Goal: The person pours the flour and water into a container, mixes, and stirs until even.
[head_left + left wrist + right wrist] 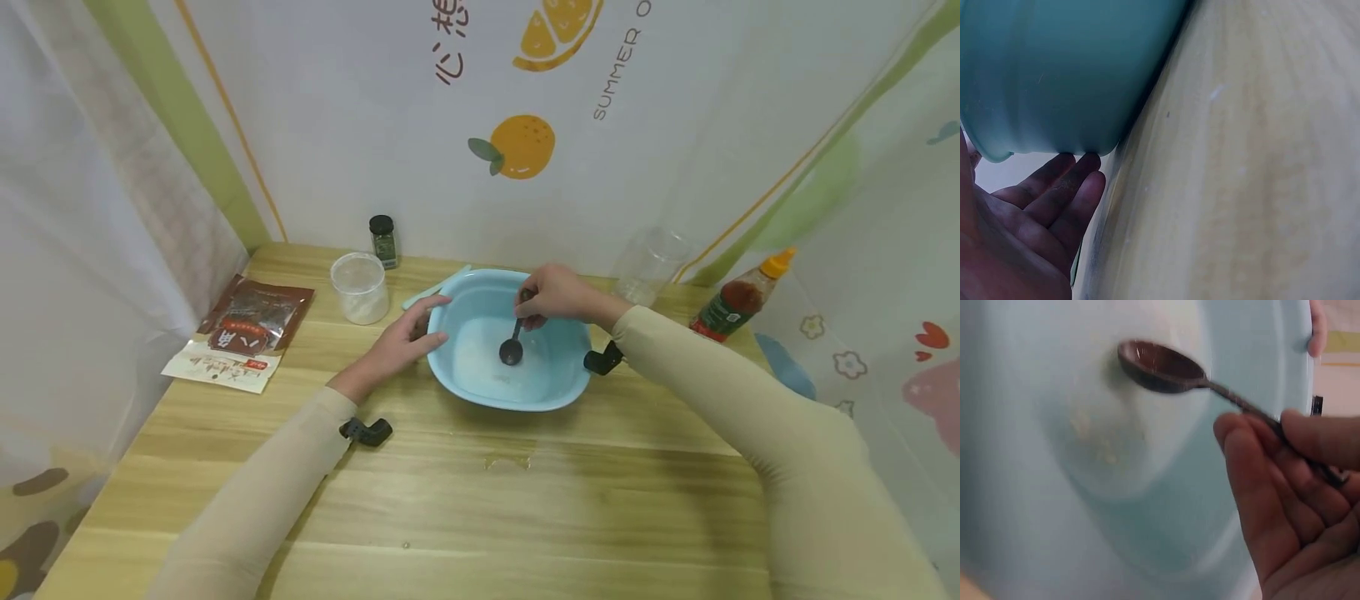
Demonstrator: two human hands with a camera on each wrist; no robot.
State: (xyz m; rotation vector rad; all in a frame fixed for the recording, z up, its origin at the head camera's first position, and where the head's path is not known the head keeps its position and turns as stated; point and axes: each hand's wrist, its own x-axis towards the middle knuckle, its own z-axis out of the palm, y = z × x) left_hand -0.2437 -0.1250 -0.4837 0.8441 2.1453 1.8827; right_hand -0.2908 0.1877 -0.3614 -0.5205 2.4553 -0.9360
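On the wooden table [450, 517] a light-blue basin [480, 308] is set, its left side touched by the left hand [405, 340], whose fingers are parted and only slightly bent. By the right hand [555, 293] a dark spoon [512, 352] is pinched at its handle between thumb and fingers, its bowl being held inside the basin.

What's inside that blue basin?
Inside the blue basin are whitish material with pale specks and a dark spoon, held by the person's right fingers. From above, the spoon and fingers cover part of the inside, so what lies directly beneath them is hidden.
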